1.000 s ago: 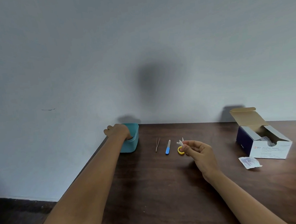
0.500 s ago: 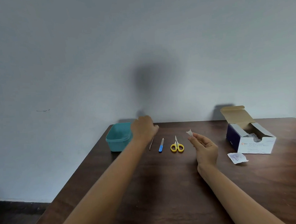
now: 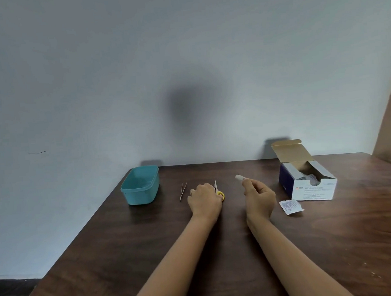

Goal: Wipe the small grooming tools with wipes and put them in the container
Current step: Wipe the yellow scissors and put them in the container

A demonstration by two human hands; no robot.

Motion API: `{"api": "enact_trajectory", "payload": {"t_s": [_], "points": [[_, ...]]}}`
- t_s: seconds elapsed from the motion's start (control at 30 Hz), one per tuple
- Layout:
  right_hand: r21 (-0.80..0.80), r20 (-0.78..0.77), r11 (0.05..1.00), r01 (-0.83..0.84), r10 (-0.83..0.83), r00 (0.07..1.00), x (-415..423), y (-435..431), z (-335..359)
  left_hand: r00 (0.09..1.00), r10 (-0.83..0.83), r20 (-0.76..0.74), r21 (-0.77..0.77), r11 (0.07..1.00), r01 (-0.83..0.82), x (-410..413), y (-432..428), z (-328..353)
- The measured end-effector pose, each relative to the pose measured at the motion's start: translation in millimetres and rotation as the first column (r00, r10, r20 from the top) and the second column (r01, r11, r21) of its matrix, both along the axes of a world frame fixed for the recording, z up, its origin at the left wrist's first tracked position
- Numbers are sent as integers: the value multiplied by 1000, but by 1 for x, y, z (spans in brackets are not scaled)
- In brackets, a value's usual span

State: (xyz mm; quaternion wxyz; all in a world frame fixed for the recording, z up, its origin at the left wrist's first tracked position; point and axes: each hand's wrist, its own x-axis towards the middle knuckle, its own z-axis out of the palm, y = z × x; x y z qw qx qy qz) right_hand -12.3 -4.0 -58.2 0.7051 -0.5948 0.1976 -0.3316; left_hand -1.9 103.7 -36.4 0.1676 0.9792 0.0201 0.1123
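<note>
Just changed: a second ago my left hand (image 3: 205,199) was at the teal plastic container (image 3: 140,184). It has since passed over the thin metal tweezers (image 3: 182,191) and come down on the row of tools, where the blue-handled nail file lay.
Meaning for the task: I judge one drop-off is finished and the next tool is being picked. The tweezers, file and scissors are still out on the table, waiting to be wiped.
Left fingers: curled downward with the knuckles up. They cover the file, so I cannot tell whether they grip it yet.
Right fingers: my right hand (image 3: 258,197) pinches the small white wipe (image 3: 238,177) at its fingertips, raised off the table as before.
Scissors: the small yellow-handled scissors (image 3: 222,195) lie touching or just beside my left hand, with the steel tip pointing away from me.
Container: a smooth rounded-corner tub with a lipped rim, well left of the tools. I cannot make out what is inside.
Tweezers: two slim prongs lying flat between the container and my left hand.
Wipe: soft and crumpled.
Table: dark brown wooden table (image 3: 150,252), matte, with visible grain.
Far right: an open white-and-navy cardboard swab box (image 3: 310,187), with a torn paper sachet (image 3: 291,206) flat in front of it.
</note>
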Motion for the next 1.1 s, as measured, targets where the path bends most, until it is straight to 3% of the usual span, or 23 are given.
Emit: {"api": "enact_trajectory", "payload": {"t_s": [0.13,0.27,0.37,0.47,0.53,0.67,0.73,0.97,1.1], "points": [[2,-30,1000,-24,24,999,6,-2,-5,998,-2,-67,-66,998,-3,2,-3,-3],[-22,-44,999,-37,36,998,9,-4,-10,989,-56,-133,-251,968,21,6,-4,-5],[1,-45,999,-50,50,998,9,-4,-10,992,-84,-94,-413,910,38,1,-4,-4],[-2,-42,995,-101,101,994,6,-5,-9,997,-63,36,-544,836,73,-6,-1,-6],[-17,-38,985,-170,170,985,2,-5,-7,995,-31,93,-641,763,83,-10,0,-8],[16,24,932,-363,363,932,-8,-5,-1,993,31,116,-895,437,92,-23,-2,-8],[39,41,878,-478,476,878,-13,-6,2,991,36,130,-937,332,111,-25,-3,-11],[85,47,724,-684,683,729,-40,-17,10,988,-7,156,-979,133,156,-37,-7,-17],[84,64,724,-685,682,729,-51,-22,11,994,-41,100,-991,86,103,-41,-10,-25]]}}
